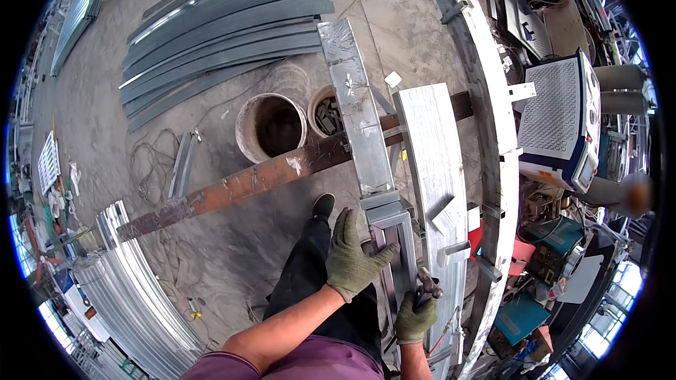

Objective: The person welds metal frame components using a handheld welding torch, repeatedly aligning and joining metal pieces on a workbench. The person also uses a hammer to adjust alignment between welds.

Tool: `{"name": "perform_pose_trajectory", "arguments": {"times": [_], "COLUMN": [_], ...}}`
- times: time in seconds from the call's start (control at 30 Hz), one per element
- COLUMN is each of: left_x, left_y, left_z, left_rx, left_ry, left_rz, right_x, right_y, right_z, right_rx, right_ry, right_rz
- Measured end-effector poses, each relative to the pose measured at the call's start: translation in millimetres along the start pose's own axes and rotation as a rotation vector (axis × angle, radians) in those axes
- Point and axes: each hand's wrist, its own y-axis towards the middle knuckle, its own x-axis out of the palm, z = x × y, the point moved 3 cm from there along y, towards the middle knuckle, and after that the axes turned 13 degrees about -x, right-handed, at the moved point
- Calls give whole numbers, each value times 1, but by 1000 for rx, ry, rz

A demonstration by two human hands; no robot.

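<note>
My left hand (354, 259), in an olive work glove, hovers at the left edge of a narrow steel frame (403, 243), its fingers spread and nothing in them. Whether the thumb touches the frame, I cannot tell. My right hand (415, 321), gloved alike, is closed around a hammer (427, 288) whose dark head sticks up past the fingers; the handle is mostly hidden. A long grey metal beam (362, 127) runs away from me beyond the frame. To its right lies a pale metal plank (433, 141), with small bent metal brackets (453, 253) on it.
A rusty crossbar (232, 186) runs under the beam. Behind it stand a white bucket (246, 130) and a smaller bucket (314, 109) of metal pieces. Steel profiles (232, 28) lie on the floor, with more bundled (141, 295) at left. A white-and-blue machine (556, 109) stands right.
</note>
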Motion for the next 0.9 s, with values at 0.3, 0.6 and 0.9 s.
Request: {"name": "perform_pose_trajectory", "arguments": {"times": [0.3, 0.6, 0.9], "left_x": [-1, -4, 4], "left_y": [12, 31, 33], "left_z": [14, 34, 36], "left_rx": [121, 246, 277], "left_ry": [-20, 70, 24], "left_rz": [40, -46, -43], "right_x": [-3, -2, -6], "right_y": [10, 8, 7], "right_z": [-20, -13, -10], "right_rx": [15, -59, -108], "right_ry": [77, 8, -92], "right_rz": [73, 76, 142]}}
